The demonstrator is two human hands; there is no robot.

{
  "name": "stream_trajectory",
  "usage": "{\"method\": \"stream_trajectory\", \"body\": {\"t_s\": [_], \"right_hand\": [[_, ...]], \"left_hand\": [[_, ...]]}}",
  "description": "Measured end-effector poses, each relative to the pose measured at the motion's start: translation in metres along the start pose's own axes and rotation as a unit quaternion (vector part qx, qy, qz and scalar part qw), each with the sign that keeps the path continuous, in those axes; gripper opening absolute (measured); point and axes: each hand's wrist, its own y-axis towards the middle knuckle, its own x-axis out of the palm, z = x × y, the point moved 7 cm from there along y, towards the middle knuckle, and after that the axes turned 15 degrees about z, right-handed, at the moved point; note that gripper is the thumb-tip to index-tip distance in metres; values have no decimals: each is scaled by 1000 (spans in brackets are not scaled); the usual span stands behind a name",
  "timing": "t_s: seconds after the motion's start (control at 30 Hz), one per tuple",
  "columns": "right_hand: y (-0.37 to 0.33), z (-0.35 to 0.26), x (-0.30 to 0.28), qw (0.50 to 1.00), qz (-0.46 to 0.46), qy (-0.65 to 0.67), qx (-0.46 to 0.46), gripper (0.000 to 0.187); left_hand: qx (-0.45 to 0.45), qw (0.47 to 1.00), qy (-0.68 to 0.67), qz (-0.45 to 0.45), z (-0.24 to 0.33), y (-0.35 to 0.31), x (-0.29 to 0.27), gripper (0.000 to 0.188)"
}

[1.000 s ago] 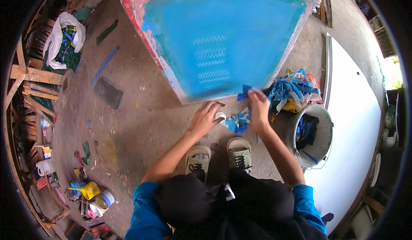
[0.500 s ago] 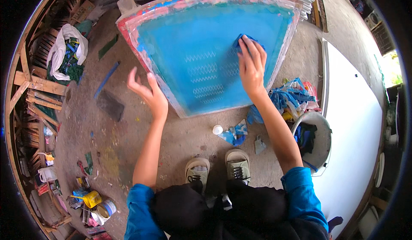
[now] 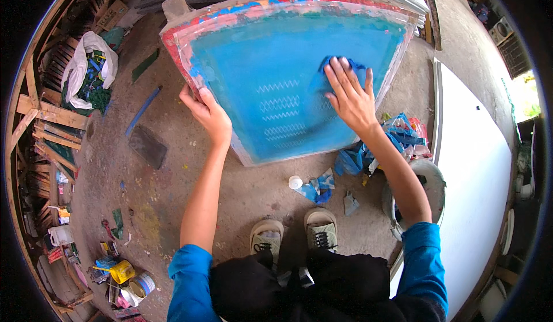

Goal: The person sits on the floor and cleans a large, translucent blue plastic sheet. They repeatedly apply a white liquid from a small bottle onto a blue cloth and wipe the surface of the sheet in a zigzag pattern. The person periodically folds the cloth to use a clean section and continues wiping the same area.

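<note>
Scraps [image 3: 96,71] sit in a white sack [image 3: 72,71], left grip [image 3: 210,117] pinches screen frame [image 3: 181,50], right grip [image 3: 352,100] lies spread on blue cloth [image 3: 326,63].

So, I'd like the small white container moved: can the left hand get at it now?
Probably, after letting go: the left hand holds the edge of the screen, but nothing covers the white container on the floor.

The bare left hand [image 3: 212,117] is raised in a grip, thumb [image 3: 206,97] opposing its bent fingers [image 3: 188,98] — the bare left forearm [image 3: 199,201] reaching almost straight forward. The bare right hand [image 3: 350,102] presses down flat, fingers extended and slightly parted — the bare right forearm [image 3: 402,175] slanting forward and leftward.
</note>
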Motion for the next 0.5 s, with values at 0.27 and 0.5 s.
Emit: {"method": "stream_trajectory", "body": {"t_s": [0.27,0.5], "right_hand": [[0,-5,-2,1000,-10,11,-28,72],[-2,-16,-5,994,-9,76,-82,69]], "left_hand": [[-9,1000,-10,-1,2,-1,1,40],[-6,1000,-16,6,3,-2,0,37]]}}
